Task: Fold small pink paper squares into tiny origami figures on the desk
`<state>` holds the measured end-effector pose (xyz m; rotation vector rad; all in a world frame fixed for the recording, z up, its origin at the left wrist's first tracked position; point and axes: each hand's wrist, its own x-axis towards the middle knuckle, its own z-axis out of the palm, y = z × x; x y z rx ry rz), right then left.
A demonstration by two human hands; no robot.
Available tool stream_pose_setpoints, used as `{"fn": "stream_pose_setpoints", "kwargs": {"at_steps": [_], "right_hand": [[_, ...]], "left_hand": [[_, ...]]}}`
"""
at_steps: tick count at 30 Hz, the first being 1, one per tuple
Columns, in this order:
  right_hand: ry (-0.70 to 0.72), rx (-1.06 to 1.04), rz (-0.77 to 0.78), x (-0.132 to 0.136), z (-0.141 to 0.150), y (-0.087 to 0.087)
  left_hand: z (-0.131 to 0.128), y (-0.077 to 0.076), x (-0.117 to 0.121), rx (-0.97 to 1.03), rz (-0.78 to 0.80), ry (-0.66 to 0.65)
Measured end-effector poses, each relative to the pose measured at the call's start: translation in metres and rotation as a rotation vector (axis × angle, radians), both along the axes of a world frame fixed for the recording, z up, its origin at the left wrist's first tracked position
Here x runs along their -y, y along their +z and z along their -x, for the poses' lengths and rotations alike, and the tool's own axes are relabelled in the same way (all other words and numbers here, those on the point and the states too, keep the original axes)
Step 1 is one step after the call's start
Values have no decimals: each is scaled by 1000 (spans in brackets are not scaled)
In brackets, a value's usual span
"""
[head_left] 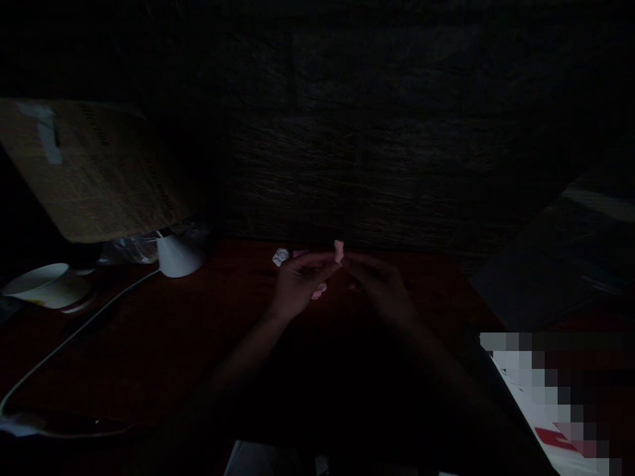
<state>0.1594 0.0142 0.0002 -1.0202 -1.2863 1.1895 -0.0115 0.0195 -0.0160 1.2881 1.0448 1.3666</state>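
In the dim light, my left hand point(297, 284) and my right hand point(380, 284) meet above the middle of the table. Their fingertips pinch a small pale pink clay-like piece point(338, 250), whose upper end sticks up between them. A darker pink lump point(319, 291) shows just beneath my left hand, partly covered by it. Behind that hand lie a white crumpled lump point(280, 256) and a flat pink bit point(300, 253), the latter partly hidden by the fingers.
The reddish-brown table point(223, 317) meets a dark block wall point(347, 165). To the left are a paper cup point(44, 284), a white cone-shaped object point(178, 256) with a cable point(79, 327), and a cardboard box point(109, 172). A white item with a red mark point(526, 396) lies at lower right, partly pixelated.
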Motion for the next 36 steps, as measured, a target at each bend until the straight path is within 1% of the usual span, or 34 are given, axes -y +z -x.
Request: {"fn": "stream_pose_setpoints", "kwargs": {"at_steps": [7,15,17,20,22,24,28,32,36], "right_hand": [[35,-5,-9,-2,0,-2],[28,58,-39,-8,-6,-7],[-19,85,-32,-13,-11,-7],[-136,160,8,-24,-27,-7],[-215,242,34,-34,-43,-8],[-312,390,65,-45,-61,-8],[-456,520,65,-66,-96,-12],[-588,671,61,-77,-115,-22],[-650,817,96,-80,-119,-37]], "left_hand": [[1,-9,-3,-51,-168,-29],[-3,-16,-4,-286,-451,35],[-3,-19,-5,-349,-495,58],[-3,-22,-7,-425,-548,61],[-2,-24,-9,-456,-570,56],[-1,-24,-12,-469,-583,63],[-1,-24,-14,-472,-576,55],[-2,-24,-13,-456,-556,39],[-1,-24,-12,-472,-562,31]]}}
